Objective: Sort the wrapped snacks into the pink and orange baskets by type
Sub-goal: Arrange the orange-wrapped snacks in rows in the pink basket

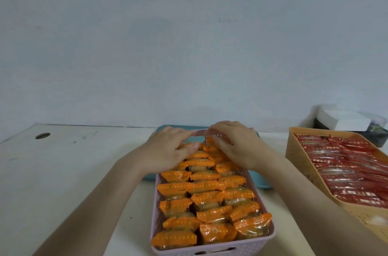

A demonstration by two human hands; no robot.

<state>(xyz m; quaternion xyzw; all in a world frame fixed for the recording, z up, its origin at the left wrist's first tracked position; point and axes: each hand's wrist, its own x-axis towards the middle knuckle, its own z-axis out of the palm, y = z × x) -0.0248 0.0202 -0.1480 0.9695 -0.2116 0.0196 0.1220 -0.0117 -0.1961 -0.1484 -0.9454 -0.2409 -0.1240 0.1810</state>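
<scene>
Two hands: both work at the 12 o'clock end of the pink basket (210, 249), close together.
Head view, left hand (168, 150): fingers bent down over the far row; whether it pinches a packet or only presses cannot be told.
Head view, right hand (237, 146): fingers curled, seemingly pinching the top edge of the far packet (211, 144).
Orange-wrapped snacks (207, 197): packed on edge in three columns, filling the pink basket from 6 to 12 o'clock.
Red-wrapped snacks (346, 171): laid in the orange basket (304, 168) at 3 o'clock, well apart from the hands.
Tray (263, 184): teal, under the pink basket's far half.
Table (63, 182): white, with a round hole (42, 135) at 10 o'clock.
Step in hand: likely seating the last packet in the far row.
How to do it well: part the neighbours with the left fingers and slide the packet in upright by its crimped edge. Press lightly, since the wrappers look thin and the contents may crush, and keep the columns straight.
Progress: near the end, judging by both full baskets.
</scene>
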